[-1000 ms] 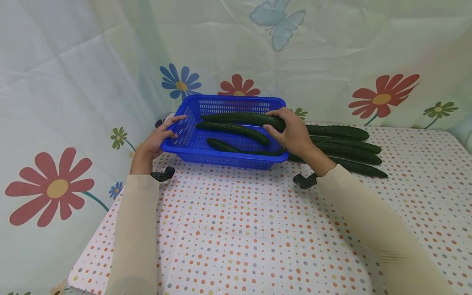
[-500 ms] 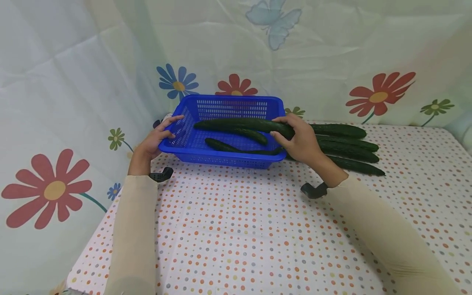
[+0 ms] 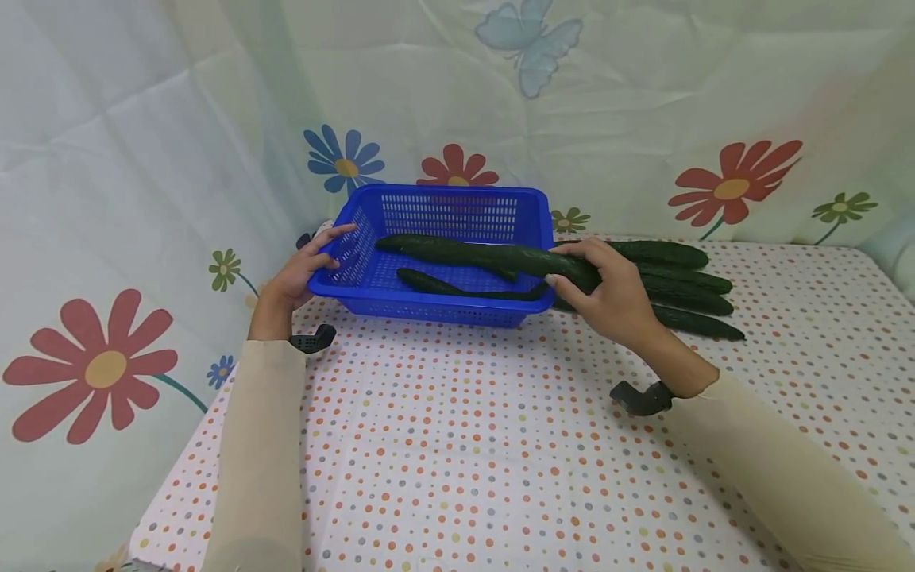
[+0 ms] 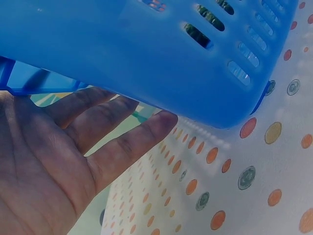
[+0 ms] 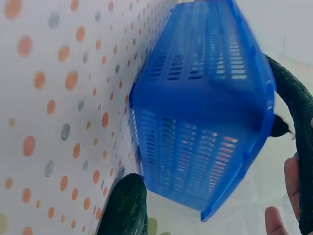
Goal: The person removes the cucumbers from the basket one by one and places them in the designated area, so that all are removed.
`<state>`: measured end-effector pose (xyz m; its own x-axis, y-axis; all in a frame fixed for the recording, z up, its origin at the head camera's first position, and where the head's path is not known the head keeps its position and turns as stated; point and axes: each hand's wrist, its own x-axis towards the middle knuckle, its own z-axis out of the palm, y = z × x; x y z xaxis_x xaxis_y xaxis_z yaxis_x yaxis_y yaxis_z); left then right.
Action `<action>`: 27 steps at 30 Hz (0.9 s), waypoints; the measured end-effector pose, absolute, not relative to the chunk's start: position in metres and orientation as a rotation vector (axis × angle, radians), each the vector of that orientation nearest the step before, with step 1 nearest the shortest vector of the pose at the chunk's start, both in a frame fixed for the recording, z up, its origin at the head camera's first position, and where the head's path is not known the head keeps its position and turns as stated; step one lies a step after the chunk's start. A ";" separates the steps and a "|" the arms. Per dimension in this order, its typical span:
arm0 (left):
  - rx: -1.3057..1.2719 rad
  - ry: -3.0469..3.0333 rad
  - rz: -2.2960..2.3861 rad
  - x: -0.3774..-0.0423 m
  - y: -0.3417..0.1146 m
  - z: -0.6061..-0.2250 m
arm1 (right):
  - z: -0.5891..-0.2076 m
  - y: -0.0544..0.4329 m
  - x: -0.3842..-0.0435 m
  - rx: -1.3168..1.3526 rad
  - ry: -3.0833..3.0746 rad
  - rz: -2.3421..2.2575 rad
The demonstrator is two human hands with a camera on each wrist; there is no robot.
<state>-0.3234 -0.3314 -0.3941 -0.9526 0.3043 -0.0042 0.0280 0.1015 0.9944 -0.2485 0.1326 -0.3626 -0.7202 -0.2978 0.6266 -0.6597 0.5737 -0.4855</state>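
Observation:
A blue plastic basket (image 3: 429, 310) with slotted walls stands on the table. My left hand (image 3: 300, 270) grips its left rim, with straight fingers (image 4: 127, 142) under the rim outside in the left wrist view. In my right hand (image 3: 615, 294) is the right end of a long dark green cucumber (image 3: 486, 255), pinched between thumb and fingers. This cucumber slants over the basket, its left end inside and its right end past the right rim. Below it, one cucumber (image 3: 443, 287) lies along the front inside; another (image 3: 506, 275) is mostly hidden beneath.
Several cucumbers (image 3: 700, 322) lie side by side on the dotted tablecloth (image 3: 429, 445), right of the basket and partly behind my right hand. Close behind the basket hangs a flowered cloth (image 3: 615, 167), which also runs along the left side.
My right hand has moved right and nearer to me, drawing the cucumber's right end out past the basket's rim. My left hand stays at the left rim.

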 end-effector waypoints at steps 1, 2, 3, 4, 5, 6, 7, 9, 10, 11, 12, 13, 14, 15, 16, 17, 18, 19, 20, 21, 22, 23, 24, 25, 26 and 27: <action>0.331 2.166 1.949 -0.324 -0.331 -0.394 | -0.362 0.134 -0.245 0.761 -2.330 0.994; 0.333 2.166 1.945 -0.324 -0.331 -0.394 | -0.361 0.135 -0.241 0.756 -2.338 0.987; 0.332 2.166 1.943 -0.324 -0.331 -0.394 | -0.361 0.136 -0.237 0.756 -2.344 0.979; 0.331 2.167 1.942 -0.324 -0.331 -0.395 | -0.361 0.138 -0.233 0.753 -2.350 0.973; 0.331 2.166 1.939 -0.324 -0.331 -0.395 | -0.361 0.139 -0.230 0.751 -2.357 0.962; 0.334 2.165 1.934 -0.324 -0.331 -0.395 | -0.361 0.141 -0.226 0.751 -2.360 0.956; 0.335 2.162 1.935 -0.323 -0.331 -0.395 | -0.361 0.142 -0.223 0.750 -2.364 0.946; 0.339 2.161 1.934 -0.324 -0.331 -0.395 | -0.362 0.146 -0.216 0.754 -2.365 0.938; 0.343 2.159 1.935 -0.324 -0.331 -0.395 | -0.362 0.148 -0.212 0.752 -2.366 0.933; 0.346 2.156 1.937 -0.324 -0.330 -0.395 | -0.363 0.151 -0.209 0.751 -2.366 0.928; 0.351 2.154 1.938 -0.324 -0.330 -0.395 | -0.364 0.154 -0.206 0.751 -2.366 0.925; 0.353 2.153 1.942 -0.325 -0.330 -0.395 | -0.365 0.157 -0.204 0.748 -2.367 0.919; 0.356 2.156 1.941 -0.325 -0.330 -0.395 | -0.366 0.160 -0.201 0.746 -2.368 0.912; 0.355 2.161 1.940 -0.325 -0.330 -0.395 | -0.368 0.163 -0.199 0.744 -2.368 0.903; 0.356 2.164 1.938 -0.326 -0.330 -0.396 | -0.369 0.167 -0.197 0.744 -2.369 0.893; 0.357 2.168 1.936 -0.326 -0.330 -0.396 | -0.371 0.170 -0.196 0.747 -2.367 0.889; 0.356 2.172 1.936 -0.326 -0.330 -0.396 | -0.372 0.174 -0.194 0.754 -2.364 0.884; 0.354 2.179 1.936 -0.325 -0.330 -0.396 | -0.373 0.178 -0.193 0.764 -2.360 0.884; 0.350 2.186 1.934 -0.325 -0.330 -0.396 | -0.373 0.182 -0.192 0.774 -2.356 0.888; 0.347 2.194 1.935 -0.325 -0.330 -0.396 | -0.373 0.185 -0.191 0.785 -2.354 0.892; 0.346 2.197 1.935 -0.324 -0.330 -0.396 | -0.372 0.189 -0.190 0.798 -2.351 0.900; 0.346 2.199 1.936 -0.324 -0.330 -0.396 | -0.372 0.193 -0.188 0.806 -2.348 0.904; 0.345 2.202 1.935 -0.323 -0.330 -0.396 | -0.370 0.197 -0.187 0.815 -2.346 0.908; 0.342 2.209 1.933 -0.323 -0.330 -0.396 | -0.369 0.201 -0.186 0.822 -2.345 0.913; 0.341 2.209 1.931 -0.323 -0.331 -0.396 | -0.367 0.205 -0.185 0.831 -2.343 0.910; 0.344 2.212 1.928 -0.322 -0.331 -0.396 | -0.366 0.209 -0.185 0.838 -2.342 0.906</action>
<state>-0.3224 -0.3310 -0.3962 -0.9556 0.2943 0.0111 0.0511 0.1286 0.9904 -0.1849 0.2088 -0.3657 -0.6917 -0.3641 0.6237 -0.6891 0.5913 -0.4190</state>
